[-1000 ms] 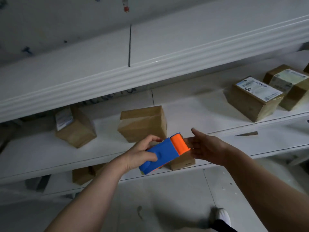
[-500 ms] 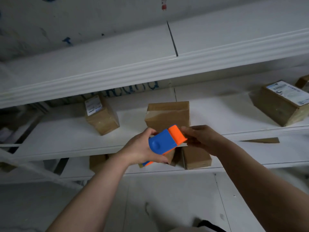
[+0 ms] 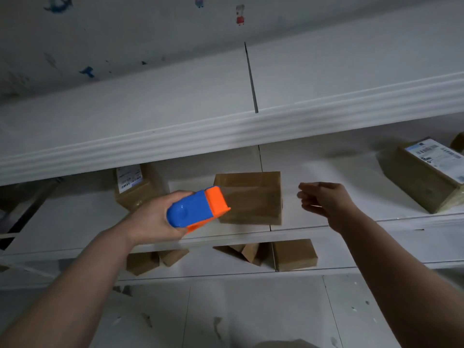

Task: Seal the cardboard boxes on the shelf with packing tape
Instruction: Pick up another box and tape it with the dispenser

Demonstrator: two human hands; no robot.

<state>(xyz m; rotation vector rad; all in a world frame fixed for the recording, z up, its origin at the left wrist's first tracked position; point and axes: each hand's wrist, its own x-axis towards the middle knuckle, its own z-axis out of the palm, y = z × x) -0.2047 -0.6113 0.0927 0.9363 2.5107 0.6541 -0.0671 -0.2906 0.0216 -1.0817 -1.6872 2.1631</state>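
Note:
My left hand [image 3: 150, 219] grips a blue and orange tape dispenser [image 3: 193, 209] in front of the middle shelf [image 3: 75, 222]. Its orange end points at a plain cardboard box [image 3: 251, 179] standing on that shelf. My right hand [image 3: 326, 202] hovers to the right of this box with its fingers curled together in a pinch. A faint clear tape strip [image 3: 251, 202] seems to stretch from the dispenser across the front of the box to those fingers. Both hands are in front of the box and do not touch it.
A labelled box [image 3: 135, 194] sits further left on the same shelf and a larger labelled box [image 3: 421, 187] at the far right. Several small boxes [image 3: 293, 254] lie on the lower shelf. The upper shelf edge [image 3: 226, 131] overhangs the boxes.
My right hand has left the dispenser's orange end and moved right, away from it. The dispenser has stayed in my left hand, now held nearer the middle box.

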